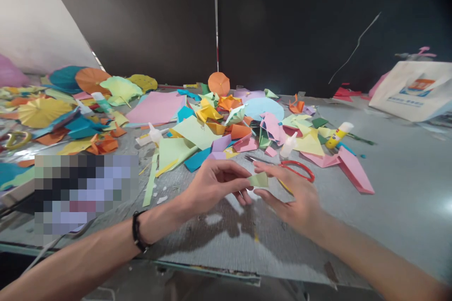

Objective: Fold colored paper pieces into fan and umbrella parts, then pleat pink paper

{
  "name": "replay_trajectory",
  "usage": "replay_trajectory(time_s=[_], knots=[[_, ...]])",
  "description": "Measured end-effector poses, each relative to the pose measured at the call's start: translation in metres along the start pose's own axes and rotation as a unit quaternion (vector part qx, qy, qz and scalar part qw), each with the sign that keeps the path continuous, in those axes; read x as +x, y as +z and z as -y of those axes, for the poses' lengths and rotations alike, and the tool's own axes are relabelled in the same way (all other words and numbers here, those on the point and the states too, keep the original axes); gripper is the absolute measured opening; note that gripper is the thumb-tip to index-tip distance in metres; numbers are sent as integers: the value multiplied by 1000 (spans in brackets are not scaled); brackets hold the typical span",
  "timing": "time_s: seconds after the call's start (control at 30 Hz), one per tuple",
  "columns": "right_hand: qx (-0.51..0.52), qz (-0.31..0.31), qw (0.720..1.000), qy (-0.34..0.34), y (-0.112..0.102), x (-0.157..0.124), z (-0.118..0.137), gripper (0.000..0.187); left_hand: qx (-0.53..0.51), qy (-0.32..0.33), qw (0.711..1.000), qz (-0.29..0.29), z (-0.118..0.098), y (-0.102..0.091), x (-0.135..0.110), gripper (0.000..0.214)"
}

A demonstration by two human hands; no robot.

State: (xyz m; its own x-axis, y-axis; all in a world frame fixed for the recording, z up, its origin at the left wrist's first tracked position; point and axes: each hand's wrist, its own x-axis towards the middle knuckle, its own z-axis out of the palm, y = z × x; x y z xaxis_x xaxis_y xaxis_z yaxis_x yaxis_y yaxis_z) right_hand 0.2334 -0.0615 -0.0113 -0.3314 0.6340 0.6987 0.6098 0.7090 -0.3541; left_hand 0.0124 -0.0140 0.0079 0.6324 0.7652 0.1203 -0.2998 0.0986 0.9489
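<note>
My left hand (219, 181) pinches a small piece of pale green paper (260, 180) between thumb and fingertips, a little above the table. Just right of it is my right hand (294, 195), thumb and fingers apart around the paper's right end. I see no clear grip by that hand. Behind it lies a pair of scissors with red handles (300, 170), partly covered by the fingers. A white glue bottle (288, 146) stands beyond the scissors.
Colored paper scraps and folded pieces (197, 134) heap across the grey table (395, 235). A yellow glue stick (339, 135) stands at right, near a white bag (413, 91). Paper fans (45, 112) and a blurred-out device (84, 193) lie at left. A black wall (300, 23) rises behind.
</note>
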Motion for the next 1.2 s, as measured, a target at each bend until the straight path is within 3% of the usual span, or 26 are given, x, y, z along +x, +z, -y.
replay_trajectory(time_s=[0.07, 0.17, 0.27, 0.33, 0.6, 1.0, 1.2], knots=[[25, 0, 997, 73, 0, 3, 4, 40, 5, 8, 1000, -13, 2, -2, 1, 21], [101, 42, 983, 151, 1, 5, 9, 25, 28, 14, 999, -21, 8, -5, 2, 21], [177, 117, 953, 215, 1, 4, 13, 45, 50, 8, 998, -25, 11, -7, 1, 23], [210, 136, 938, 241, 2, 3, 15, 50, 53, 1, 998, -29, 10, -6, 1, 25], [233, 102, 929, 270, 2, 7, 17, 49, 37, -89, 995, 20, -1, -7, 1, 35], [291, 106, 903, 296, 7, 7, 15, 48, 36, -64, 997, 6, -2, -4, 1, 31], [277, 122, 906, 295, 4, 6, 15, 50, 60, -134, 986, 85, -9, -9, 1, 37]])
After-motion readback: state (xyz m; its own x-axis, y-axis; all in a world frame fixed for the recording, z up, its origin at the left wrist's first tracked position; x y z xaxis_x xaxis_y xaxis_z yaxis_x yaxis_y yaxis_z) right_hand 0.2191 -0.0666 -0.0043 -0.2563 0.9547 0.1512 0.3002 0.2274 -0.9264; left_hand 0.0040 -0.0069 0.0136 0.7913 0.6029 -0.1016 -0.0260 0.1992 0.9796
